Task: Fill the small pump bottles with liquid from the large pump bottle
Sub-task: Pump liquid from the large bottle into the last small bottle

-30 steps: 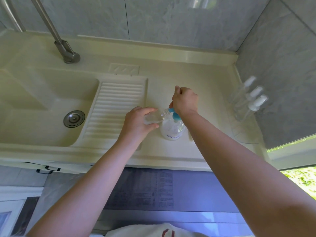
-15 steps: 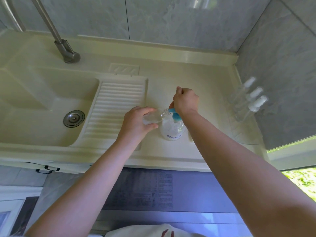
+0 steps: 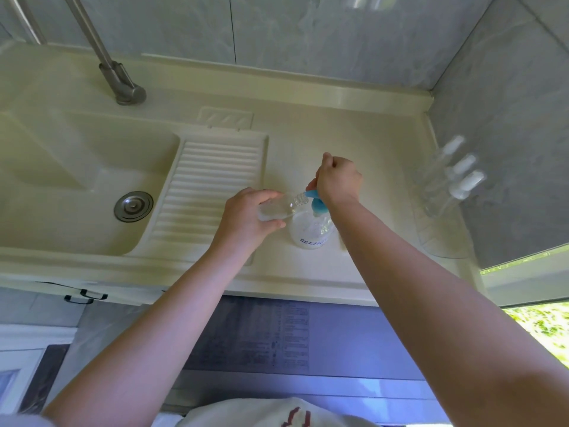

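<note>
On the counter [image 3: 354,143] stood the large pump bottle [image 3: 311,231], the right hand [image 3: 338,180] curled over its blue pump [image 3: 315,201]. The left hand [image 3: 246,217] gripped a tilted small bottle [image 3: 281,206], mouth at the spout. It looked partly filled; three more bottles [image 3: 446,177] waited by the wall.

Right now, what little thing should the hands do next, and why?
Probably press the blue pump head down with the right hand. The left hand holds the small clear bottle tilted, its open neck right at the blue spout of the large pump bottle, so one push should likely squirt liquid into it.
</note>
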`<state>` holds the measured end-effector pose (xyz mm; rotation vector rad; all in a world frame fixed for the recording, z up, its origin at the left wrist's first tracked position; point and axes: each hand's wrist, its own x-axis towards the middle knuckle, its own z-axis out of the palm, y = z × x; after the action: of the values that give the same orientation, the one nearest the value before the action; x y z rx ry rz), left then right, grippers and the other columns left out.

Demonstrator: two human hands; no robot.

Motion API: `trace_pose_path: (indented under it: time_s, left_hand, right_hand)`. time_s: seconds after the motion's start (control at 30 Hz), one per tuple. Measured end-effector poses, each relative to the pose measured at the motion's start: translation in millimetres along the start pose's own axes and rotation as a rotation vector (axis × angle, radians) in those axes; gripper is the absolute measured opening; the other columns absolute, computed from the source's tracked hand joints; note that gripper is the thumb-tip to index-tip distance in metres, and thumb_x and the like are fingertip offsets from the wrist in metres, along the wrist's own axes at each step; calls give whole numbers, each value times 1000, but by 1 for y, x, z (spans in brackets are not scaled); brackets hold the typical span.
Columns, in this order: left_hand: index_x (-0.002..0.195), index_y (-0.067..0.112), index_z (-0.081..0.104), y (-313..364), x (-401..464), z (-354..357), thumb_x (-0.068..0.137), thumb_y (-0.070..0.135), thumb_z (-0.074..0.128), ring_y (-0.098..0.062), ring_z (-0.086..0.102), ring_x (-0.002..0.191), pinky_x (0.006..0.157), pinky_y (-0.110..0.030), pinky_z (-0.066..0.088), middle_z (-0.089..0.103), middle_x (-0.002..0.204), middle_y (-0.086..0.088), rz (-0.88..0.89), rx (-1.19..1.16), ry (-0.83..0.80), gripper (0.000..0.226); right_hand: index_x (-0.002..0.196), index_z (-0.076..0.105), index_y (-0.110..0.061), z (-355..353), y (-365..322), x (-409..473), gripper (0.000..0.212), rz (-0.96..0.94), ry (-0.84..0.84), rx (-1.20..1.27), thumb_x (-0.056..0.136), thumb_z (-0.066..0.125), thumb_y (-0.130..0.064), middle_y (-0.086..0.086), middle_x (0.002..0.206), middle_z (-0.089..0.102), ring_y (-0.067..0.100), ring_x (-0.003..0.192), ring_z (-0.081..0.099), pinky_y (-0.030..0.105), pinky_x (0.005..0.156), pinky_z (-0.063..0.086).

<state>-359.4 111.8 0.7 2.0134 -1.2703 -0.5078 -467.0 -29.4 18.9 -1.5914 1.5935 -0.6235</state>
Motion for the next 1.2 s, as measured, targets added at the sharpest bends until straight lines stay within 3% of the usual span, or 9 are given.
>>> trace_pose_path:
  time_s: [0.2,0.3,0.4,0.57,0.7,0.83,0.97,1.13,1.2]
  left_hand:
    - [120,22,69,2,0,0,69,17,87,-5,52,88,75,5,27,58,97,4,-11,-21,5,54]
    - [121,24,69,2,0,-1,70,18,86,-4,51,87,75,6,26,58,97,5,-6,-4,0,54]
    - [121,23,69,2,0,-2,70,18,86,-3,50,85,75,5,26,58,97,5,1,-4,3,54]
    - [120,23,69,2,2,-2,70,18,87,14,47,78,74,6,26,57,96,6,3,-16,-5,54]
    - [120,21,69,3,2,-2,69,16,87,1,50,82,75,5,27,57,96,6,-5,-26,0,54]
    - [120,22,69,4,2,-3,69,16,86,-2,51,85,75,5,27,57,97,5,-3,-23,-2,54]
    - [120,25,69,2,3,-2,69,17,87,-3,52,89,76,5,27,58,98,6,-2,-13,1,54]
    - [120,24,69,2,3,-1,69,17,87,-3,51,87,76,6,26,57,97,6,-2,-5,-4,54]
    - [120,25,69,2,3,0,69,17,87,-3,52,89,76,6,26,58,98,6,-6,-11,-2,54]
  right_hand:
    - [80,59,-5,7,2,-1,42,-18,31,-13,102,32,-28,13,71,72,16,60,68,19,56,47]
    - [84,60,-5,3,1,-2,41,13,14,24,102,31,-26,7,62,69,3,48,59,10,45,40]
    - [82,60,-9,0,-1,0,40,25,-23,22,103,30,-26,0,56,65,4,53,57,11,49,41]
    - [80,59,-8,2,-3,-1,40,-1,-23,-5,102,32,-27,6,63,70,15,62,65,19,58,47]
    - [74,55,-2,8,0,-1,43,-25,27,-28,100,32,-29,17,72,71,31,72,69,35,70,58]
    - [82,59,-6,3,1,0,42,37,6,35,104,30,-28,4,60,67,2,49,57,9,46,42]
    - [82,60,-8,-2,-2,0,41,53,-15,53,104,30,-27,-1,57,65,7,52,59,11,44,40]
    - [74,56,-9,7,-1,-2,40,0,17,8,101,31,-26,13,68,71,22,63,69,25,63,55]
    - [75,56,-8,7,0,-2,41,8,32,22,101,31,-26,14,69,71,23,64,69,26,63,54]
